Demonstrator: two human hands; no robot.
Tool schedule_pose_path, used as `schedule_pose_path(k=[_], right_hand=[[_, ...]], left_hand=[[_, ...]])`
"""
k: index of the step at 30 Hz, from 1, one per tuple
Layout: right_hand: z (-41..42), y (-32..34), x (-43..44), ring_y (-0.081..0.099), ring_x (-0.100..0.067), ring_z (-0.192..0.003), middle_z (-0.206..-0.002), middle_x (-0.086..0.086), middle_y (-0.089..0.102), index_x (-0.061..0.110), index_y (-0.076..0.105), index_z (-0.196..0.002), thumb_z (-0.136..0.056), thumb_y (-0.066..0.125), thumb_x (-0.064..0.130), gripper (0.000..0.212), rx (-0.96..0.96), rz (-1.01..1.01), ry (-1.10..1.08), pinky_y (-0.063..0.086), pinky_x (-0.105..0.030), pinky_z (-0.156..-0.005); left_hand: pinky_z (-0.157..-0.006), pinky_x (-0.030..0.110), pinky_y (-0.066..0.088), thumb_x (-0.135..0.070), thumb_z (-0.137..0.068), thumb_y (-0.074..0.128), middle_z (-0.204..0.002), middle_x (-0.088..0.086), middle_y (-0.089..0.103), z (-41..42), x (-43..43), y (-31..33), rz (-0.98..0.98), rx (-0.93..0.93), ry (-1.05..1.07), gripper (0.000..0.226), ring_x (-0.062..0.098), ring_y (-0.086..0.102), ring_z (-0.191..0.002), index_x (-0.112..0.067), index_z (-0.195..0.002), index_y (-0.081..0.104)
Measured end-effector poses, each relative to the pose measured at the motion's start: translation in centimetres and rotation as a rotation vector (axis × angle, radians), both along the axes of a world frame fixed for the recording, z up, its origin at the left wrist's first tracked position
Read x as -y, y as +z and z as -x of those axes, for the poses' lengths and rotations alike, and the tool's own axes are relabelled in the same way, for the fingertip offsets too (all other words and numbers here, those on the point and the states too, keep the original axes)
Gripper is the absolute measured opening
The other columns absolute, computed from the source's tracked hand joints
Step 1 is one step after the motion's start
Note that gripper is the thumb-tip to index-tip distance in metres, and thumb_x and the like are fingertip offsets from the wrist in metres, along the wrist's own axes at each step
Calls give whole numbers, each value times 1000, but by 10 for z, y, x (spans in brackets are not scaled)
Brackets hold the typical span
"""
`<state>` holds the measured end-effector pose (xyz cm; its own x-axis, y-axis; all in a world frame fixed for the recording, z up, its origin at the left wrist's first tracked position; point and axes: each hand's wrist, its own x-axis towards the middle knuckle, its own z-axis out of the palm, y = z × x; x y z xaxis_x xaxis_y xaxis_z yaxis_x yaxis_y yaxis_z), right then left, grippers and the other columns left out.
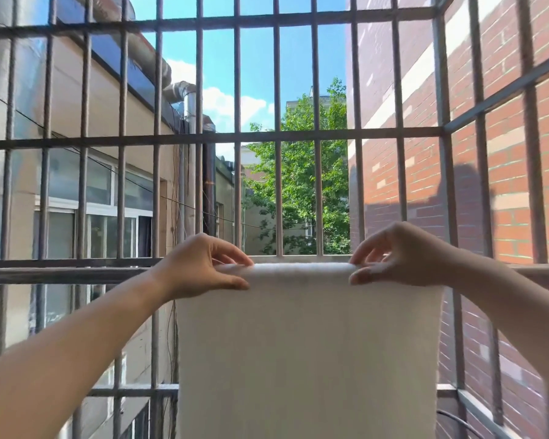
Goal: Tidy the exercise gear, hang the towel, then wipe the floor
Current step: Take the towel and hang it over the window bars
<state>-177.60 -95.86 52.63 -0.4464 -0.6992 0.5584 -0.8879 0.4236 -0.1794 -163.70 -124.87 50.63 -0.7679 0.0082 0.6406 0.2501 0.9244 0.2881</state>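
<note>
A white towel (pixel 308 343) hangs folded over a horizontal rail (pixel 61 274) of the metal window cage (pixel 279 134), its front flap dropping flat and straight out of the bottom of the view. The left hand (pixel 200 267) pinches the fold at its left end, thumb below and fingers on top. The right hand (pixel 403 256) does the same at the right end, fingertips curled over the top of the fold. Both bare forearms reach in from the lower corners. Through the bars stand a beige building (pixel 102 172) on the left, a red brick wall (pixel 507 153) on the right, and a green tree (pixel 298 185) under blue sky between them.
</note>
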Motion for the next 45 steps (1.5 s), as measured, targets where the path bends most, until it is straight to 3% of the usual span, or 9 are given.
schedule_pose_path(k=[2, 5, 10, 14, 16, 21, 31, 37, 45], right_hand=[[1, -6, 1, 62, -1, -80, -86, 14, 69, 30, 74, -93, -58, 82, 44, 39, -69, -33, -34, 51, -22, -76], [6, -10, 1, 63, 0, -74, -83, 10, 71, 28, 75, -91, -67, 80, 37, 27, -77, 23, -10, 52, -24, -75], [13, 4, -1, 65, -1, -72, -76, 9, 73, 25, 76, -82, -78, 73, 27, 5, -122, 122, 60, 50, -18, -67], [27, 30, 7, 59, 1, -67, -75, 9, 69, 19, 76, -83, -79, 74, 21, 5, -133, 267, 32, 45, -12, -63], [36, 40, 11, 58, 3, -69, -77, 8, 68, 16, 76, -86, -78, 74, 22, 10, -111, 280, -7, 45, -13, -64], [33, 23, 7, 67, -2, -71, -82, 12, 72, 25, 74, -86, -80, 71, 27, 7, 103, 0, -17, 48, -11, -64], [-1, -1, -5, 63, 4, -74, -81, 18, 69, 37, 71, -79, -75, 72, 43, 7, -53, 20, -59, 47, -14, -64], [-30, -16, -7, 64, -17, -92, -103, 0, 71, 21, 70, -104, -75, 74, 41, 35, -232, -20, -125, 47, -28, -80], [-80, -42, -14, 64, -17, -101, -110, 2, 69, 20, 66, -114, -78, 71, 41, 42, -304, 74, -177, 46, -28, -88]], left_hand=[[-79, 23, 56, -50, -54, 83, -86, -17, 71, 1, 5, -4, 3, 0, 5, 35, 0, 66, -82, -40, -85, 72], [-83, 23, 53, -63, -55, 73, -89, -23, 71, 3, 8, -5, 3, -27, -12, 39, -4, 65, -86, -42, -88, 72], [-64, 11, 49, -40, -68, 72, -72, -24, 69, 4, 3, 12, 23, -116, 25, 6, 6, 65, -67, -39, -73, 70], [-56, 8, 38, -29, -77, 73, -60, -25, 62, 17, 0, 36, -28, -225, 109, 7, -2, 57, -60, -35, -80, 70], [-62, 13, 40, -29, -79, 72, -74, -22, 64, 24, 0, 46, -55, -214, 143, 9, -3, 57, -71, -29, -87, 72], [-77, 17, 47, -33, -81, 69, -85, -15, 71, 23, 1, 27, 54, 130, 113, 9, -1, 64, -81, -30, -89, 73], [-83, 28, 50, -35, -79, 71, -89, -17, 70, -3, -8, 1, 20, -8, 137, 8, 5, 64, -86, -38, -87, 70], [-97, 29, 38, -41, -84, 63, -127, -3, 56, -23, -29, -17, 197, 45, 257, 44, 14, 51, -117, -29, -126, 54], [-111, 38, 31, -51, -84, 56, -140, -5, 46, -60, -45, -40, 166, 42, 249, 54, 14, 38, -131, -30, -133, 46]])
